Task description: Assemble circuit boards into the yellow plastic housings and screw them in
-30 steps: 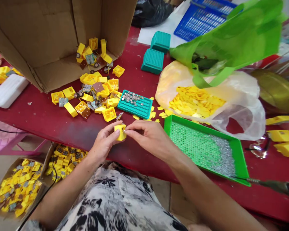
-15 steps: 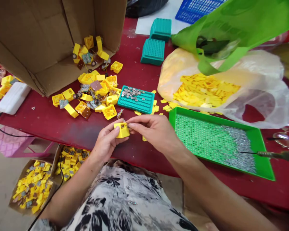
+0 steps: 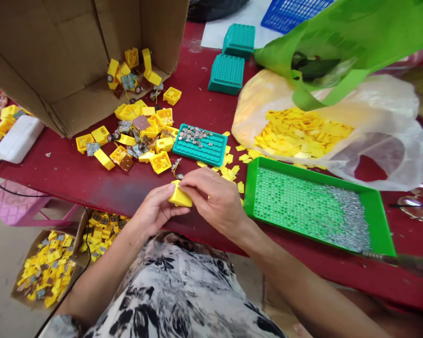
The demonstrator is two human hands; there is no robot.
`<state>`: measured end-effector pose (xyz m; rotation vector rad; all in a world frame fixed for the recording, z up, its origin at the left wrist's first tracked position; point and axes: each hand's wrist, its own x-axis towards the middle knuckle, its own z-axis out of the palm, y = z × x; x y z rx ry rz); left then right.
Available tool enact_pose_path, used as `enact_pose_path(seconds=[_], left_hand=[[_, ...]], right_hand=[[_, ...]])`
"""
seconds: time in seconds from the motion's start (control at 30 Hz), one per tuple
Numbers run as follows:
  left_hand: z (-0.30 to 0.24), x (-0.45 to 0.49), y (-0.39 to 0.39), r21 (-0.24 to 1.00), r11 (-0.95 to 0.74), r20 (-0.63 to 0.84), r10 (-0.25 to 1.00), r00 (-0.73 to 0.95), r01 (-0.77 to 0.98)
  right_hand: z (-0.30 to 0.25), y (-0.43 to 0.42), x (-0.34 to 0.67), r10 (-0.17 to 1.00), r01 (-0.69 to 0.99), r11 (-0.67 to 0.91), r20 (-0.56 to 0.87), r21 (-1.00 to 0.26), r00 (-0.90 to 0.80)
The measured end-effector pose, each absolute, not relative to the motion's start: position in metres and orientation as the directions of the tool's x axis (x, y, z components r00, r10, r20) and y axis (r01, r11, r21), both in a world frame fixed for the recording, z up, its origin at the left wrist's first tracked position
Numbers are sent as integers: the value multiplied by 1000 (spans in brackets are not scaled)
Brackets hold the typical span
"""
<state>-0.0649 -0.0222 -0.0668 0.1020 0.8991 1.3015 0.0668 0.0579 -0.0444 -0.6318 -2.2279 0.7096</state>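
My left hand (image 3: 154, 209) and my right hand (image 3: 213, 199) meet over the near edge of the red table (image 3: 66, 176). Both close on one small yellow plastic housing (image 3: 179, 196), the left cupping it from below, the right's fingers pressing on its top. Just beyond lies a teal tray (image 3: 200, 146) with small round metal cells on it, and to its left a heap of yellow housings and circuit pieces (image 3: 137, 134).
An open cardboard box (image 3: 66, 61) lies on its side at the back left. A green tray of small metal parts (image 3: 313, 206) sits right of my hands, behind it a clear bag of yellow lids (image 3: 303, 134) and a green bag (image 3: 341, 42). Boxes of yellow parts (image 3: 45, 270) stand on the floor.
The housing has been turned in my hands and my right fingers have closed down over its top. The view shifted slightly.
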Motion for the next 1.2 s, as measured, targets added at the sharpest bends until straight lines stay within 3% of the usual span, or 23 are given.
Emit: enact_pose_path(seconds=[0.2,0.4,0.47,0.53,0.63,0.73,0.87,1.2], left_hand=[[-68,-73,-22,488,458,-463,858,225,-743],[-71,-76,-23,438,472,-447,853,270,-765],[-72,-77,-24,433,469,-434,857,278,-770],[-72,-79,-26,438,470,-414,862,292,-766],[-73,-81,-27,442,465,-400,868,295,-767],[-75,-81,-26,423,426,-402,879,255,-800],[-78,-79,-23,412,362,-398,897,192,-836],[-74,-71,-23,456,300,-388,914,116,-838]], right_hand=[[-38,75,75,233,2,930,587,-367,-775],[-36,76,78,151,-84,922,553,-377,-820],[-34,74,80,197,-79,902,569,-424,-798],[-30,77,84,345,27,871,572,-491,-744],[-29,99,90,651,372,752,525,-544,-548],[-38,135,91,792,652,609,393,-451,-468],[-56,172,82,798,743,602,238,-292,-554],[-71,181,69,813,799,582,107,-152,-572]])
